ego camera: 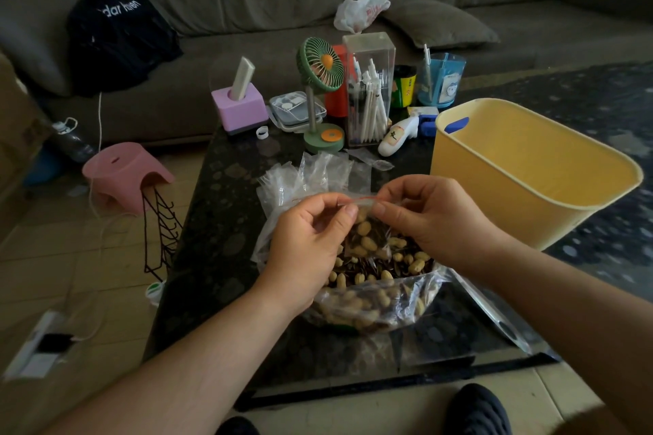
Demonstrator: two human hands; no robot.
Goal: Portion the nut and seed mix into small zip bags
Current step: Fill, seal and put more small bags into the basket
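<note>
Frame centre: I pinch the small clear red-striped zip bag (367,222) in both hands' grip, left hand (311,240), right hand (427,222); sealing step, next pressing the strip along.

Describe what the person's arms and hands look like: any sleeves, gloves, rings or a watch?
Both forearms are bare right up to the bottom edge of the picture, so no sleeves show. The left hand and the right hand wear no gloves. No rings, watch or wristband can be seen on the fingers or wrists that are in view. Nails look short and unpainted.
</note>
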